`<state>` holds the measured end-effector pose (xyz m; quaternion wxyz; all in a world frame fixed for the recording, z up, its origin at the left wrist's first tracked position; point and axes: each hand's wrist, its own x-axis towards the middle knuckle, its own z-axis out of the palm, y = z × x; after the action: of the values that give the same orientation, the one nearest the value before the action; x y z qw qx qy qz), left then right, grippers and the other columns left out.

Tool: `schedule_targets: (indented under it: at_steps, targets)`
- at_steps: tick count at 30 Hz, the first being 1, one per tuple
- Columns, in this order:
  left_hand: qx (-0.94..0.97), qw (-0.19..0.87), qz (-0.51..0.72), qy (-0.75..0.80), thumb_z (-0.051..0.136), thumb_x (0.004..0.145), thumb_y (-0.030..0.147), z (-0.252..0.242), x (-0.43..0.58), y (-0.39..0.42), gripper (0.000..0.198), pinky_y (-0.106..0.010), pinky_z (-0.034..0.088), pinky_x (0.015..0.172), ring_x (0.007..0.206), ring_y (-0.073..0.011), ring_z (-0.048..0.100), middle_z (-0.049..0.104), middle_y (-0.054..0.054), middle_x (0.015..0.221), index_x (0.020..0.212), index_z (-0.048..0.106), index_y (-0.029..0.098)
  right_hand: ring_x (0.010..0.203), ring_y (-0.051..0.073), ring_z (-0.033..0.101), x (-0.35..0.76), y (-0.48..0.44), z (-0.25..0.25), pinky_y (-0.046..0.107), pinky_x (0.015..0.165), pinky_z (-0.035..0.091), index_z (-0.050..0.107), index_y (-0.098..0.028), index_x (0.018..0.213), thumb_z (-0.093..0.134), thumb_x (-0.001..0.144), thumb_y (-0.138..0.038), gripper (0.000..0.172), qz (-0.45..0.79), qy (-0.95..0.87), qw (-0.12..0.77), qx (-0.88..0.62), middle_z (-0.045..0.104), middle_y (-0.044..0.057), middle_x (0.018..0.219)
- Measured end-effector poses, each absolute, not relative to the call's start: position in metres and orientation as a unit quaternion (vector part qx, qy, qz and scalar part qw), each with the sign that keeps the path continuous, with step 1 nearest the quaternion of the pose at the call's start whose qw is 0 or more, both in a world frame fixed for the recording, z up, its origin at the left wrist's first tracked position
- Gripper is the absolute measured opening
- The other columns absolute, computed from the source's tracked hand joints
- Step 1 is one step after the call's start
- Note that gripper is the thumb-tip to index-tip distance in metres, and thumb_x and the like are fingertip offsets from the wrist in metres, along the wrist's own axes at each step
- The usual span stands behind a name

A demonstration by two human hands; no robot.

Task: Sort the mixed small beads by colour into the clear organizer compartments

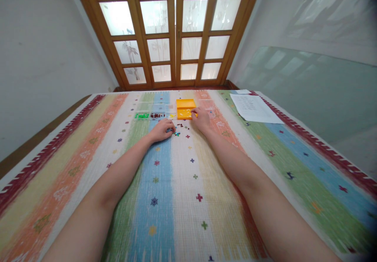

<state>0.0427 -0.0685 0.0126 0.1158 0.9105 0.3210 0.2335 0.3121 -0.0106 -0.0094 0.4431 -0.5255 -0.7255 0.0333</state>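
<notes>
My left hand [163, 130] rests on the cloth with its fingers curled beside a small pile of blue, green and mixed pieces [177, 134]; what its fingertips hold, if anything, is too small to tell. At the right edge of an open yellow box [185, 104] is my right hand [200, 119], its fingers pinched together over the box's front part, where small pale pieces lie. Left of the yellow box stand open clear boxes, one with green pieces [142, 115], one with dark brown pieces [157, 115]. A few brown pieces [180, 125] lie loose between my hands.
White printed sheets [255, 108] lie at the table's back right. A striped, patterned cloth [185, 199] covers the table. Beyond its far edge stand wooden doors with glass panes [159, 16]. A glass board [312, 85] leans at the right wall.
</notes>
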Motion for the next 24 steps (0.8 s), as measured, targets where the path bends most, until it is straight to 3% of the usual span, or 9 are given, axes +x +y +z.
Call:
schedule_targets:
  at_steps: [24]
  targets:
    - [0.920, 0.149, 0.210, 0.296, 0.064, 0.088, 0.025, 0.0159, 0.0382, -0.0667, 0.010, -0.039, 0.044, 0.100, 0.104, -0.0224, 0.058, 0.066, -0.007, 0.103, 0.092, 0.073, 0.021, 0.099, 0.027, 0.062, 0.3125, -0.0079, -0.0141, 0.042, 0.092, 0.047, 0.071, -0.020, 0.092, 0.052, 0.092, -0.021, 0.019, 0.029, -0.739, 0.438, -0.511, 0.070, 0.010, 0.100]
